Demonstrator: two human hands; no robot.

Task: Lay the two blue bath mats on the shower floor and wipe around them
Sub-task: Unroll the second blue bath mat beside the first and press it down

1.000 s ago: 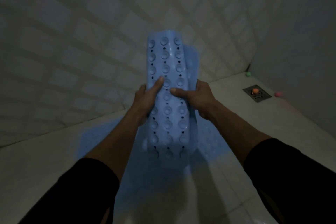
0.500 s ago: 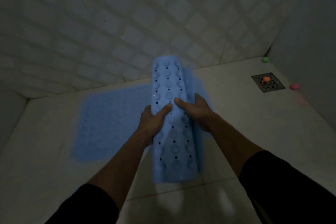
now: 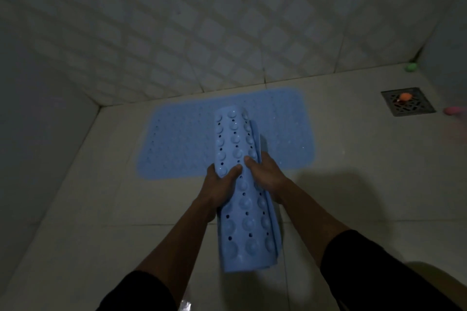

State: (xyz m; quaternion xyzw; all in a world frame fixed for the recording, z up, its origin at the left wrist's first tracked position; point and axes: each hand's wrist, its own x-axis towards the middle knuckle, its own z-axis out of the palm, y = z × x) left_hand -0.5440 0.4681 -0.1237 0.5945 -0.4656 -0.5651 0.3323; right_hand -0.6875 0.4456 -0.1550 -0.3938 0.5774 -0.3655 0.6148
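Left hand (image 3: pixel 218 180) and right hand (image 3: pixel 265 174) are set close together, both gripped on the rolled blue mat (image 3: pixel 242 192), thumbs laid over its suction-cup side. The roll is held lengthwise between the hands, its far end above the flat blue mat (image 3: pixel 177 144) spread on the shower floor (image 3: pixel 101 197) near the tiled wall (image 3: pixel 202 33). A floor drain (image 3: pixel 408 101) is seen well apart, right.
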